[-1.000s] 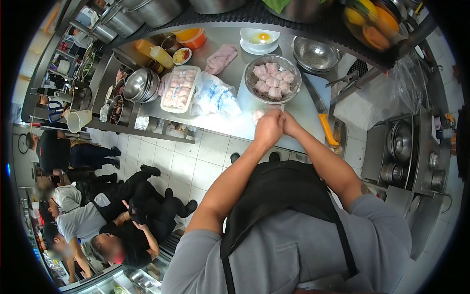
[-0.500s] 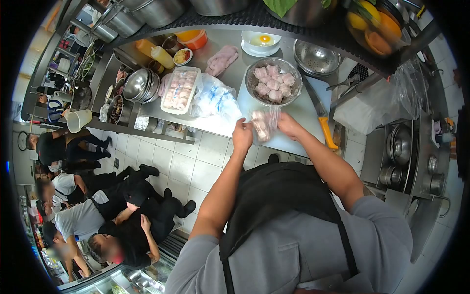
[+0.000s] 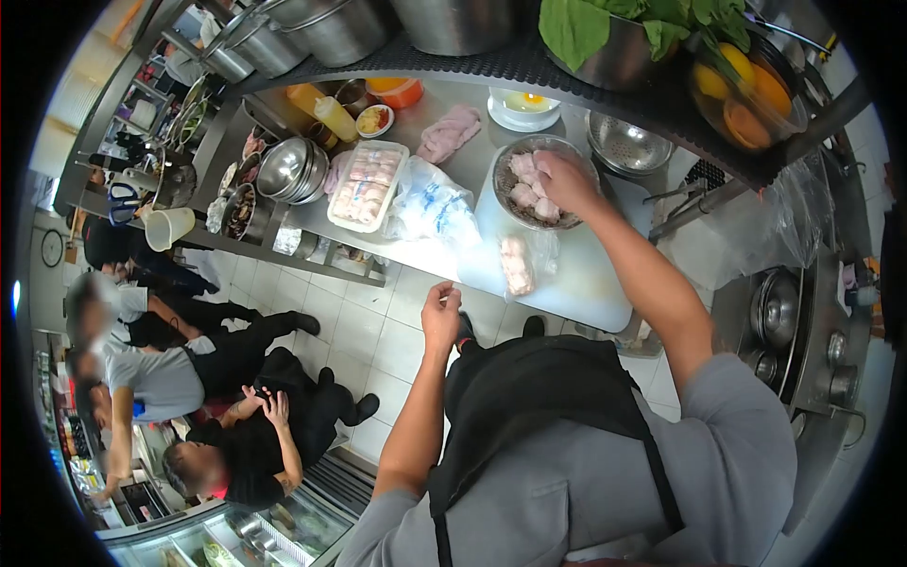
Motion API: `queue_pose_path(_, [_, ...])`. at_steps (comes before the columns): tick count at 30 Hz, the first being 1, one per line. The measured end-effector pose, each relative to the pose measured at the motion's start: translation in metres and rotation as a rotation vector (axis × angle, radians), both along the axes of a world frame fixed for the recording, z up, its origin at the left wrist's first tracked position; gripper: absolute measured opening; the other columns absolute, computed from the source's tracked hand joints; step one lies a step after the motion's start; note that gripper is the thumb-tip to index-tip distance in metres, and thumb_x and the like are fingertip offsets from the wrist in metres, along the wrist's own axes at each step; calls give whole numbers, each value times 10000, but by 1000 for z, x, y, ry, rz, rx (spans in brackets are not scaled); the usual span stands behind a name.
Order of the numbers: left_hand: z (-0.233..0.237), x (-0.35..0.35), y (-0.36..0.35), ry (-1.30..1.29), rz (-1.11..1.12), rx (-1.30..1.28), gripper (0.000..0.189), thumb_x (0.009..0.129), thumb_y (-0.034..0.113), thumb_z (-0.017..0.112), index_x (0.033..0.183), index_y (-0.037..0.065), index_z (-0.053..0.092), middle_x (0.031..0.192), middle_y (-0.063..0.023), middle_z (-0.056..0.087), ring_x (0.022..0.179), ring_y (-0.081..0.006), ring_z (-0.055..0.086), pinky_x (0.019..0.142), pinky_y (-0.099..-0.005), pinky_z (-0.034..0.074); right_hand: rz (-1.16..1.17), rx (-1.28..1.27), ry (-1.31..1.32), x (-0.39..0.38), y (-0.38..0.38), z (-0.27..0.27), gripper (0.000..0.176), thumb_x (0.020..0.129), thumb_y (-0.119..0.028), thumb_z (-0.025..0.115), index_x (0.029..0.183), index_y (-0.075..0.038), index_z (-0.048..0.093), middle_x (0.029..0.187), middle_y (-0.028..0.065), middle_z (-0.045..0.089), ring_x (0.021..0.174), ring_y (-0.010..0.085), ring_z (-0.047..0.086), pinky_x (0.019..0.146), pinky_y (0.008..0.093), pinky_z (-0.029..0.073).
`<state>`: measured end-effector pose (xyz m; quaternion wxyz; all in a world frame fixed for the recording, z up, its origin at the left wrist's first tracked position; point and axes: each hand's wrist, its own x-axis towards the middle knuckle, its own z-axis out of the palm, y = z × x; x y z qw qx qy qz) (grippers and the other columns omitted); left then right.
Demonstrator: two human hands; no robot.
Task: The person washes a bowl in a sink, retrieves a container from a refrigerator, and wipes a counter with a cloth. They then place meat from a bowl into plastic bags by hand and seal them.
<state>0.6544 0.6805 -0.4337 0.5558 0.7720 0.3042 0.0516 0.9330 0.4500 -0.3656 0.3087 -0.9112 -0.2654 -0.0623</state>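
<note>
My right hand (image 3: 567, 184) reaches into a metal bowl (image 3: 504, 203), its fingers closed around a lump of raw pink meat. More raw meat pieces (image 3: 531, 200) sit in the bowl beside it. In front of the bowl, a clear plastic bag (image 3: 545, 251) with pale meat pieces (image 3: 516, 266) inside lies on the white cutting board (image 3: 595, 283). My left hand (image 3: 441, 312) hangs off the counter's front edge with fingers curled in and nothing visible in them. Left of the board are a crumpled plastic bag (image 3: 430, 208) and a white tray of wrapped meat rolls (image 3: 368, 186).
Behind the bowl stand a colander (image 3: 628, 142) and a white bowl with egg yolk (image 3: 525, 106). A pink cloth (image 3: 448, 134) lies on the counter. Stacked metal bowls (image 3: 288, 170) stand left. An overhead shelf (image 3: 453, 59) holds pots. Several people stand at left.
The bag of meat that both hands held is now down on the board. My right hand has moved into the bowl; my left has drawn back. My forearm now covers the orange-handled knife.
</note>
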Motion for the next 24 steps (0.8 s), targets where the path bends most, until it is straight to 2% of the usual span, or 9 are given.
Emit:
queue_pose_path(2, [5, -11, 4, -4, 32, -4, 333, 959, 193, 617, 1212, -23, 600, 1056, -116, 669, 859, -185, 666, 743, -309, 537, 76, -95, -109, 26, 22, -17, 374, 835, -122, 627, 1204, -58, 611, 1176, 182, 672, 1132, 386, 591, 972, 462, 473])
queue_pose_path(6, [21, -44, 15, -63, 140, -52, 320, 959, 198, 620, 1194, -19, 606, 991, -99, 667, 832, -176, 665, 729, -301, 527, 139, -242, -14, 43, 35, -27, 439, 764, -120, 683, 1189, -38, 610, 1193, 195, 642, 1180, 385, 543, 1013, 456, 441])
queue_pose_path(8, [20, -61, 21, -51, 204, -69, 308, 958, 194, 619, 1181, -18, 611, 975, -95, 665, 829, -169, 662, 722, -298, 523, 165, -255, -80, 47, 35, -30, 460, 730, -115, 705, 1174, -38, 612, 1192, 196, 624, 1180, 379, 528, 1017, 453, 433])
queue_pose_path(11, [4, -86, 27, -16, 282, -105, 285, 957, 191, 617, 1148, -20, 623, 943, -91, 664, 802, -162, 659, 699, -293, 519, 175, -386, -27, 52, 37, -28, 469, 704, -120, 727, 1148, -26, 609, 1195, 190, 600, 1174, 371, 514, 1015, 449, 428])
queue_pose_path(14, [-3, -94, 28, 46, 297, -83, 281, 958, 193, 616, 1135, -25, 628, 914, -90, 663, 774, -167, 660, 685, -291, 519, 223, -335, -124, 45, 36, -21, 450, 700, -109, 722, 1127, -25, 609, 1148, 177, 622, 1147, 366, 531, 1002, 444, 431])
queue_pose_path(17, [-1, -85, 25, 25, 261, -88, 283, 959, 193, 616, 1135, -28, 629, 904, -93, 668, 777, -168, 664, 689, -288, 518, 244, -256, -27, 42, 31, -17, 435, 701, -106, 733, 1107, -20, 604, 1101, 180, 647, 1093, 383, 573, 963, 433, 458])
queue_pose_path(20, [10, -63, 20, -3, 189, -50, 282, 960, 194, 617, 1127, -32, 634, 907, -92, 674, 786, -165, 666, 692, -285, 517, 3, 124, 122, 35, 26, -12, 435, 730, -114, 747, 1122, -5, 594, 1048, 153, 671, 996, 316, 635, 902, 373, 489])
queue_pose_path(23, [28, -36, 8, -32, 69, 27, 277, 959, 187, 622, 1121, -36, 638, 907, -90, 683, 786, -155, 661, 701, -283, 517, 33, 574, 387, 33, 1, -7, 426, 763, -135, 753, 1131, 11, 595, 1016, 108, 674, 926, 220, 645, 843, 317, 500])
queue_pose_path(24, [28, -27, 3, -66, 36, 22, 274, 954, 181, 631, 1124, -34, 646, 905, -89, 690, 779, -149, 653, 716, -285, 519, 89, 663, 422, 25, -16, -4, 390, 791, -134, 737, 1130, 8, 607, 977, 53, 660, 909, 144, 615, 818, 288, 494])
